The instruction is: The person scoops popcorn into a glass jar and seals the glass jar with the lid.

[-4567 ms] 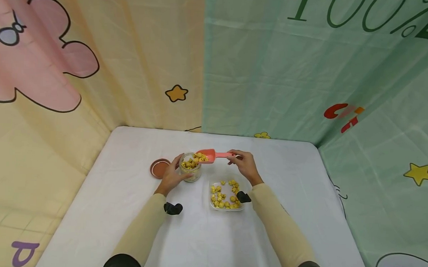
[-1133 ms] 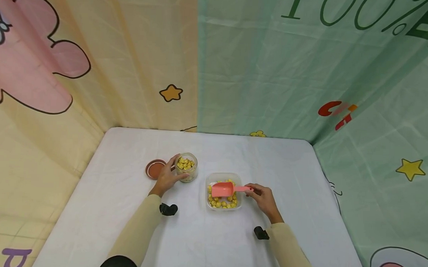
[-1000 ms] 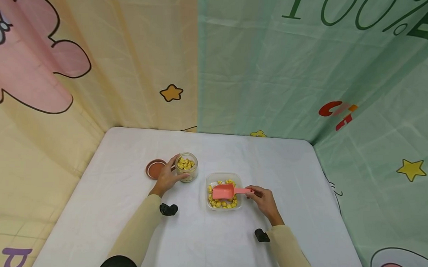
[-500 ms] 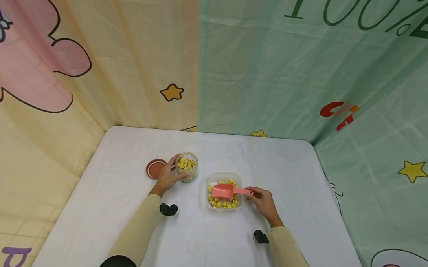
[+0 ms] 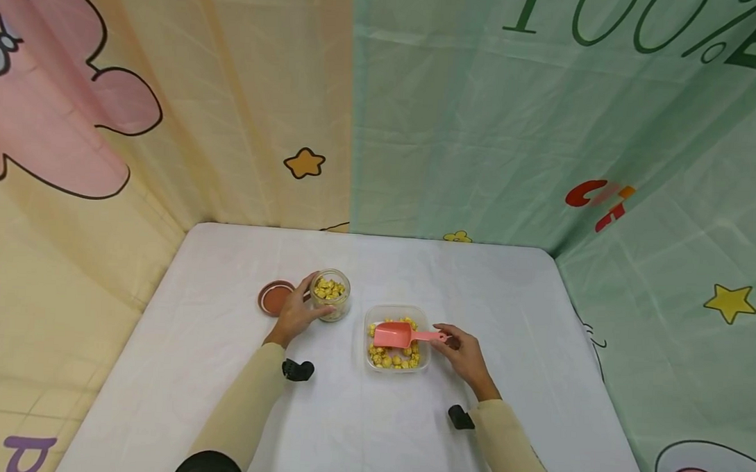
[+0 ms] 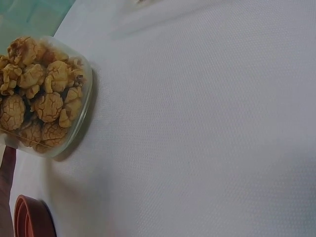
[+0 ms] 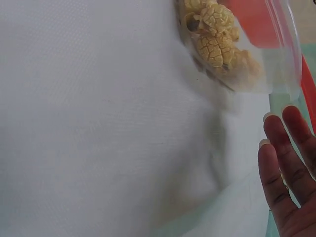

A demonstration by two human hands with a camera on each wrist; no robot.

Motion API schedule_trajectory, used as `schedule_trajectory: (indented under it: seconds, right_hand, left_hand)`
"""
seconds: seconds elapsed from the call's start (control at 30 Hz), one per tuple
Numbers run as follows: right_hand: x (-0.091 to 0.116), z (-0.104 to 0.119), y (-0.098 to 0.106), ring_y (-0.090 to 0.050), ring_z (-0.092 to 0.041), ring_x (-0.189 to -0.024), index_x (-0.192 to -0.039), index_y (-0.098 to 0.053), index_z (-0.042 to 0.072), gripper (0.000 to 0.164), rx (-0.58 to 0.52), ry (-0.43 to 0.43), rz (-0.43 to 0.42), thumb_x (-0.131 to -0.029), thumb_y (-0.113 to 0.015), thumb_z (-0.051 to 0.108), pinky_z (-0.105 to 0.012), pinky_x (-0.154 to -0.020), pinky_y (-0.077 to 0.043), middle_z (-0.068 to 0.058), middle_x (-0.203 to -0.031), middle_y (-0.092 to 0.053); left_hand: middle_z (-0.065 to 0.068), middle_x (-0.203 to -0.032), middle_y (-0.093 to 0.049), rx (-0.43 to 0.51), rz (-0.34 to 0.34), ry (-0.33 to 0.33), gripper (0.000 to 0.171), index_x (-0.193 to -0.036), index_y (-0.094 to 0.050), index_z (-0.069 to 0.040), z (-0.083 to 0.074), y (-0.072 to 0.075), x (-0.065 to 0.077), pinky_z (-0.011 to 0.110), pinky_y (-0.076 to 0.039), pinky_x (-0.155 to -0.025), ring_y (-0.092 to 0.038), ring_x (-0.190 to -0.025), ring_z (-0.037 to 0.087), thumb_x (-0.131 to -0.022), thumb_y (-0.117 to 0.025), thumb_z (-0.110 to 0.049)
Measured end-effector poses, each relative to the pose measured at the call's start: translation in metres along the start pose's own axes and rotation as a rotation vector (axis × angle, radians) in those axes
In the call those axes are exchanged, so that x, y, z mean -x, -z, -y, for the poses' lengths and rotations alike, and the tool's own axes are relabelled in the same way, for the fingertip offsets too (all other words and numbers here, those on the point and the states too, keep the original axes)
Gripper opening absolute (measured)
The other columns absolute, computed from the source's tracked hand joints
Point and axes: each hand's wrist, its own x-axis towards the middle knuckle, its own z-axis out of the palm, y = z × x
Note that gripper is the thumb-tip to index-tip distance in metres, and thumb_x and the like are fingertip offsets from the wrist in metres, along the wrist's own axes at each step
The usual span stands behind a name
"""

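Observation:
My left hand (image 5: 296, 318) holds the open glass jar (image 5: 340, 310), with fingers and thumb around its left side. Popcorn (image 5: 328, 288) fills much of the jar; the left wrist view shows the caramel-coloured popcorn (image 6: 47, 106) through the glass. With its fingertips, my right hand (image 5: 464, 353) pinches the handle of a pink scoop (image 5: 395, 335). No popcorn shows on the scoop, which lies over the clear plastic container (image 5: 375, 309). Popcorn pieces (image 5: 386, 361) sit around the scoop in that container. In the right wrist view, three fingers (image 7: 279, 182) extend straight; index finger and thumb are hidden.
A reddish-brown jar lid (image 5: 274, 298) lies left of the jar, partly behind the left hand. The white-covered table (image 5: 359, 430) is bounded at the back and right by printed cloth curtains (image 5: 457, 127). Each wrist carries a black camera mount (image 5: 298, 371).
Several seconds ago the scoop held popcorn at the jar's mouth. It has since moved right and nearer, over the plastic container. Within the last second, only the right fingers and scoop handle shift slightly.

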Motion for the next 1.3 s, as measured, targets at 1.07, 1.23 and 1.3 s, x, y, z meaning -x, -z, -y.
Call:
schedule_trajectory:
  seconds: [1.07, 1.23, 1.3]
  right_hand:
    - [-0.093, 0.092, -0.009, -0.059, -0.03, -0.115, -0.129, -0.061, 0.007, 0.048, -0.075, 0.226, 0.313, -0.084, -0.075, 0.015, -0.049, -0.098, -0.049, -0.013, -0.13, -0.06]
    - [-0.11, 0.1, -0.035, -0.056, -0.033, -0.119, -0.131, -0.059, 0.007, 0.05, -0.081, 0.188, 0.377, -0.083, -0.075, 0.009, -0.049, -0.101, -0.047, -0.013, -0.132, -0.059]
    - [-0.116, 0.102, -0.046, -0.055, -0.033, -0.12, -0.131, -0.059, 0.008, 0.051, -0.075, 0.196, 0.4, -0.083, -0.075, 0.009, -0.048, -0.102, -0.046, -0.014, -0.133, -0.058]
  left_hand:
    - [0.013, -0.154, -0.032, 0.003, -0.009, 0.012, 0.096, -0.153, -0.027, -0.021, 0.001, -0.001, -0.003, 0.048, -0.032, -0.113, -0.034, -0.138, 0.035, -0.075, -0.084, -0.024]
    - [0.013, -0.155, -0.031, -0.004, -0.008, 0.014, 0.097, -0.153, -0.026, -0.02, 0.001, -0.001, -0.002, 0.048, -0.033, -0.113, -0.034, -0.138, 0.036, -0.075, -0.084, -0.024]
    - [0.013, -0.155, -0.031, -0.009, -0.007, 0.017, 0.097, -0.153, -0.026, -0.02, 0.001, -0.001, -0.002, 0.049, -0.034, -0.112, -0.035, -0.138, 0.037, -0.075, -0.084, -0.025]
